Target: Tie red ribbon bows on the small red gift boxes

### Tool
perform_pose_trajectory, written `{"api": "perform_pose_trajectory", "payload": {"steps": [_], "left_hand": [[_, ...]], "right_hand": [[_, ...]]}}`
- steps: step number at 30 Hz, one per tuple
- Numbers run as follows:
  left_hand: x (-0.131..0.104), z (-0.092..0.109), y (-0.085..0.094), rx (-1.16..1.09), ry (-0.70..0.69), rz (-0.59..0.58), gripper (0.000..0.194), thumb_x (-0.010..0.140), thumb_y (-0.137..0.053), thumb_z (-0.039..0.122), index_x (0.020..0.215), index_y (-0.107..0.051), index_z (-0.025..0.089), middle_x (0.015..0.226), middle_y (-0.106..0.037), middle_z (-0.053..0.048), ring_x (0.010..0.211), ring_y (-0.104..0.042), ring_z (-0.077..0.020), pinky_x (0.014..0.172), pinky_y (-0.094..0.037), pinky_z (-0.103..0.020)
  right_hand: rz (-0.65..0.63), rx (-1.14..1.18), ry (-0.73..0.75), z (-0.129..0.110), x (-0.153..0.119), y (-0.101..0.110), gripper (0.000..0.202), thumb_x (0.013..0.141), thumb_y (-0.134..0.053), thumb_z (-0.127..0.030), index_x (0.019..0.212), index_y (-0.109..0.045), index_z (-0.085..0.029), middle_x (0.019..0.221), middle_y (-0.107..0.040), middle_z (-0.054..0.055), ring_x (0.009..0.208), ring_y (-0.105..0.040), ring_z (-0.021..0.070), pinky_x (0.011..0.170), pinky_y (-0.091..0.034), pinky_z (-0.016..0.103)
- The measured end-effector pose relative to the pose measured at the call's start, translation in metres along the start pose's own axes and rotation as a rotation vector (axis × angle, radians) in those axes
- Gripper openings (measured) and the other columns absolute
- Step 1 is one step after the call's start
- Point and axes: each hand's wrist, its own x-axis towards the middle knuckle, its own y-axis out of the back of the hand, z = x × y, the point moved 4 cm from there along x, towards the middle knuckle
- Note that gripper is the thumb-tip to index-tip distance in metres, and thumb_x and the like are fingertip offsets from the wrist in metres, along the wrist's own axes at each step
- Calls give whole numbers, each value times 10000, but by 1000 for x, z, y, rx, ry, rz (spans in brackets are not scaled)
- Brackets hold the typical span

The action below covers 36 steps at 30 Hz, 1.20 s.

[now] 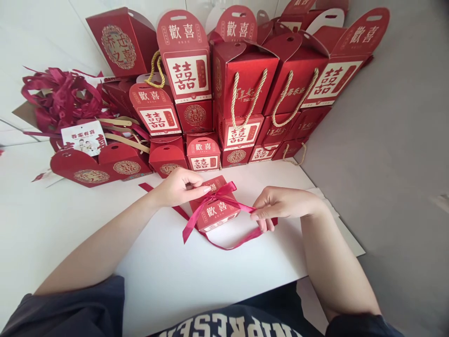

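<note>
A small red gift box [213, 210] with gold lettering stands on the white table in front of me. A dark pink ribbon [190, 228] is tied in a bow on top of it, and a long loop of it trails on the table at the near side. My left hand [182, 187] is closed at the bow's knot, its fingers pinching the ribbon there. To the right of the box, my right hand [277, 204] pinches the ribbon where it stretches out from the bow. Parts of the box top are hidden under the bow and my left fingers.
Stacked red gift boxes [242, 70], some with rope handles, line the back of the white table [147, 276]. At the left, an open red box [94, 171] holds a tangle of ribbons [59, 98] and a white card [84, 138]. A grey wall [386, 140] bounds the right.
</note>
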Motion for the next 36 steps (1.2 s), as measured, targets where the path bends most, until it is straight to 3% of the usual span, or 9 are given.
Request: {"api": "perform_pose_trajectory", "payload": {"steps": [2,4,9,10,13,17,21,26,36], "left_hand": [[-2,4,3,34,22,-40,505,853,-622,344,551,-254,178,540,-245,59,504,-229,-74,501,-194,-263],[-3,9,5,76,50,-110,486,787,-704,406,562,-342,173,553,-300,62,514,-243,-74,502,-204,-254],[-2,15,6,139,93,-193,506,684,-771,520,590,-419,169,558,-355,64,526,-272,-76,500,-209,-238],[-2,15,6,135,97,-199,503,683,-769,526,593,-427,168,560,-370,63,528,-280,-76,499,-214,-236],[-2,15,3,110,106,-200,490,683,-766,532,602,-451,166,570,-408,58,536,-299,-78,500,-228,-230],[-2,15,2,139,113,-194,493,685,-760,550,614,-457,167,579,-421,56,547,-312,-81,507,-232,-233],[-2,16,3,151,105,-215,520,701,-749,549,601,-406,171,570,-369,66,542,-300,-78,512,-238,-234],[-1,19,7,165,84,-206,593,697,-760,528,570,-302,172,563,-333,69,533,-287,-72,513,-237,-236],[-1,10,6,137,83,-219,639,670,-786,511,563,-251,178,568,-298,68,540,-278,-77,508,-226,-245]], "right_hand": [[13,-56,7,3,-3,5,309,877,-627,-425,826,-738,-140,754,-728,60,651,-663,155,599,-496,247],[107,-94,76,4,-2,12,199,872,-633,-340,927,-720,-170,850,-732,45,752,-671,169,672,-510,266],[721,-62,399,-9,10,27,235,960,-520,-395,1076,-645,-233,1120,-678,47,1066,-612,200,947,-460,353],[766,-56,449,-13,15,25,248,971,-505,-405,1113,-630,-243,1184,-654,48,1127,-586,200,988,-437,359],[707,-51,532,-25,29,11,229,983,-498,-398,1107,-620,-249,1255,-609,51,1209,-545,195,1049,-393,360],[634,-49,551,-32,37,2,190,933,-602,-357,826,-584,-202,1288,-582,71,1232,-535,210,1072,-360,378],[581,-34,565,-32,37,3,282,939,-598,-333,707,-535,-186,1320,-567,79,1246,-527,214,1058,-365,383],[555,-68,563,-31,34,2,279,957,-573,-305,703,-567,-188,1318,-543,72,1268,-502,208,1095,-326,391],[534,-73,576,-26,35,2,283,971,-552,-309,715,-559,-189,1309,-523,66,1295,-461,204,1101,-317,391]]}}
